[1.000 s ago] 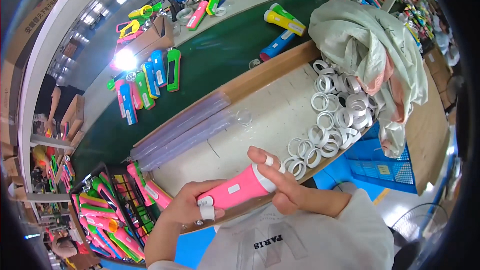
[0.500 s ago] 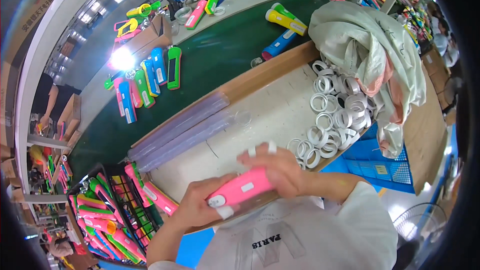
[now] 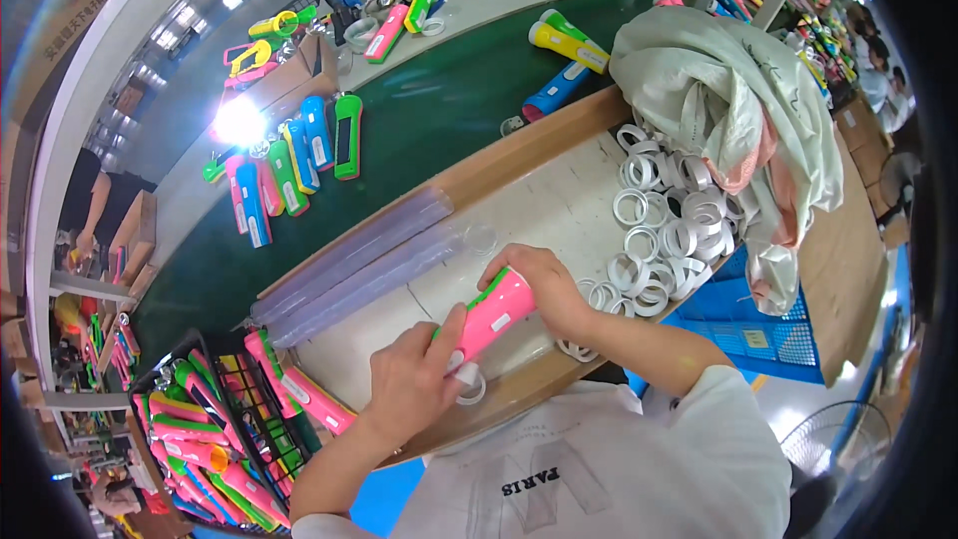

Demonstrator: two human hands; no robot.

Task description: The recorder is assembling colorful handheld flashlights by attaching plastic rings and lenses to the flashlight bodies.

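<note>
A pink flashlight (image 3: pixel 491 321) with a green strip is held slanting over the pale workboard, its wide end up and to the right. My left hand (image 3: pixel 411 379) is closed around its narrow end, with the thumb along the body. At the wide end, my right hand (image 3: pixel 544 291) grips the rim from the far right side, its fingertips partly hidden. Just below the left hand lies a white ring (image 3: pixel 479 391), and another ring (image 3: pixel 577 350) rests under the right forearm.
Many white rings (image 3: pixel 654 240) are heaped at the tray's right, beside a pale sack (image 3: pixel 718 90). Clear plastic tubes (image 3: pixel 369 255) lie at the left. A black basket (image 3: pixel 261 409) holds more flashlights. Several flashlights (image 3: pixel 291 170) lie on the green belt (image 3: pixel 439 125).
The flashlight has turned steeper, its wide end swinging up. My right hand has shifted upward and now grips that end; a white ring near my left hand has come into view.
</note>
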